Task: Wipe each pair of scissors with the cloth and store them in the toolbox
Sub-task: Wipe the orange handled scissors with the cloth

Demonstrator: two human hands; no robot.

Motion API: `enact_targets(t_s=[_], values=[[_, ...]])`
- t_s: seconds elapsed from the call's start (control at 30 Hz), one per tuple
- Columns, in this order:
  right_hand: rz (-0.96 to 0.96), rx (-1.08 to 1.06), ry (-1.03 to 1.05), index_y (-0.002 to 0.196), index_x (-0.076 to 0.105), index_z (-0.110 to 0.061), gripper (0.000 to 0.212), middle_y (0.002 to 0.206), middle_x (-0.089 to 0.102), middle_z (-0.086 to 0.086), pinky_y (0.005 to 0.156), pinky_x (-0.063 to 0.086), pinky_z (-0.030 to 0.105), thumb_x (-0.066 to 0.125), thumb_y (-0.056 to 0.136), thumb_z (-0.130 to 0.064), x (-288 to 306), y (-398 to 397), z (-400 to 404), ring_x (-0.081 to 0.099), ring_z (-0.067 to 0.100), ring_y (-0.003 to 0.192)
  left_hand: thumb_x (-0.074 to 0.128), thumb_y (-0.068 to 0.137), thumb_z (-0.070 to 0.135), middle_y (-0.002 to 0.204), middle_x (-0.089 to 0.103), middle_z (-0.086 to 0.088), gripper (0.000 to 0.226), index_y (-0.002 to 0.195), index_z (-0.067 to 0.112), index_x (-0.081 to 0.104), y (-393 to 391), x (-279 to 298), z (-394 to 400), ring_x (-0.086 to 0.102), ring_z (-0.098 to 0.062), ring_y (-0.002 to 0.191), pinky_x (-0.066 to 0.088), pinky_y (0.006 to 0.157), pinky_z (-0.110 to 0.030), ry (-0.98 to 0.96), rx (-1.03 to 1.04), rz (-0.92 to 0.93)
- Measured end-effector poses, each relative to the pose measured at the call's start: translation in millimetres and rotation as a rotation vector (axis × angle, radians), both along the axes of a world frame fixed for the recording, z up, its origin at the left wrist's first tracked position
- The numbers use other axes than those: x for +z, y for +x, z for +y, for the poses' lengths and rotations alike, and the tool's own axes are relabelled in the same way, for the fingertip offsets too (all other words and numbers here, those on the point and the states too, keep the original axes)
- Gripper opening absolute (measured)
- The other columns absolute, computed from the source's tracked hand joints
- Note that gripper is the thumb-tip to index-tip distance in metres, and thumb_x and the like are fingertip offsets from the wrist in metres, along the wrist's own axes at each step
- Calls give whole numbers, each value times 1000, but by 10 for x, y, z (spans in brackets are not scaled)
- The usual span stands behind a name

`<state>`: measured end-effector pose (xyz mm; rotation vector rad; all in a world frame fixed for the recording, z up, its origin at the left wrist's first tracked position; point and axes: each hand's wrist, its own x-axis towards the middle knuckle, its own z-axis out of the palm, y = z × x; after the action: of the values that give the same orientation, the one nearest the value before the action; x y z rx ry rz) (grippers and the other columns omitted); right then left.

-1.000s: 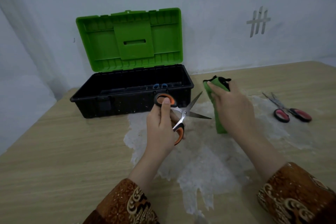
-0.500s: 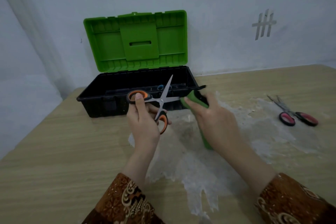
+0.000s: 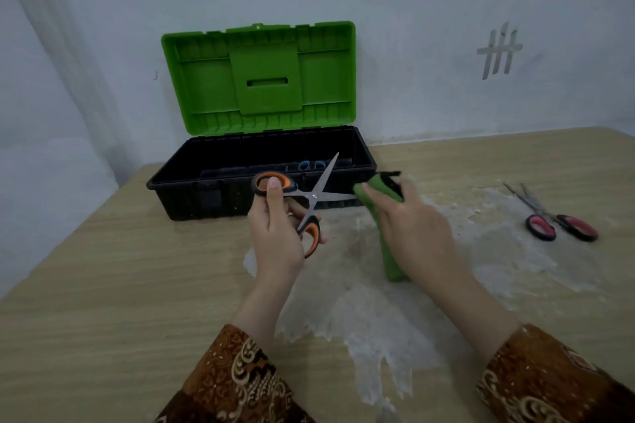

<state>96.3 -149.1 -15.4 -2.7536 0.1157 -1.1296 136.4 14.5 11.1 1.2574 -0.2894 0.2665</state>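
Note:
My left hand grips the orange-and-black scissors by their handles, blades spread open in front of the toolbox. My right hand holds the folded green cloth and pinches its top end over the tip of the lower blade. The black toolbox stands open behind, its green lid leaning on the wall. Blue scissor handles show inside the box. A pink-handled pair of scissors lies on the table at the right.
The wooden table has a rough whitish patch under my hands. The wall rises right behind the toolbox. The table's left edge runs diagonally at the left.
The scissors have turned so one blade points right, and my right hand has brought the cloth onto that blade's tip. The head camera has shifted slightly.

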Motion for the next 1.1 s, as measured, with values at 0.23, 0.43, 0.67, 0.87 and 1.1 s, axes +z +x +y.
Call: enact_targets(t_s=[0.23, 0.43, 0.67, 0.87, 1.1], values=[[-163, 173, 41, 126, 62, -27, 36, 101, 59, 14, 42, 43, 23, 60, 91, -17, 98, -103, -126, 53, 20, 55, 34, 104, 33, 59, 53, -15, 32, 89, 13, 55, 20, -67, -51, 60, -37, 52, 53, 43, -43, 69, 25, -11], [-126, 324, -238, 128, 56, -38, 56, 105, 60, 11, 39, 48, 34, 71, 83, -8, 5, -38, 155, 57, 26, 59, 39, 103, 33, 84, 68, -19, 35, 90, 8, 60, 21, -103, -60, 68, -35, 76, 55, 64, -58, 165, -21, -47], [-157, 182, -163, 128, 60, -34, 46, 98, 59, 13, 34, 43, 30, 61, 88, -12, -8, 0, 148, 45, 21, 44, 38, 103, 33, 60, 55, -18, 31, 85, 13, 55, 16, -42, -48, 56, -35, 48, 52, 42, -44, 157, -91, -22], [-63, 127, -41, 127, 60, -34, 38, 92, 56, 16, 35, 40, 28, 45, 94, -23, 15, -19, 113, 43, 23, 41, 39, 102, 37, 59, 52, -23, 34, 84, 13, 55, 34, -92, -38, 51, -48, 51, 46, 47, -63, 216, -125, -81], [-39, -50, 92, 126, 61, -34, 35, 90, 49, 6, 43, 25, 18, 58, 92, -25, 77, -75, -236, 41, 20, 50, 41, 97, 44, 64, 54, -28, 40, 92, 8, 59, -8, -82, -64, 54, -54, 63, 46, 55, -67, 236, -226, -76]])
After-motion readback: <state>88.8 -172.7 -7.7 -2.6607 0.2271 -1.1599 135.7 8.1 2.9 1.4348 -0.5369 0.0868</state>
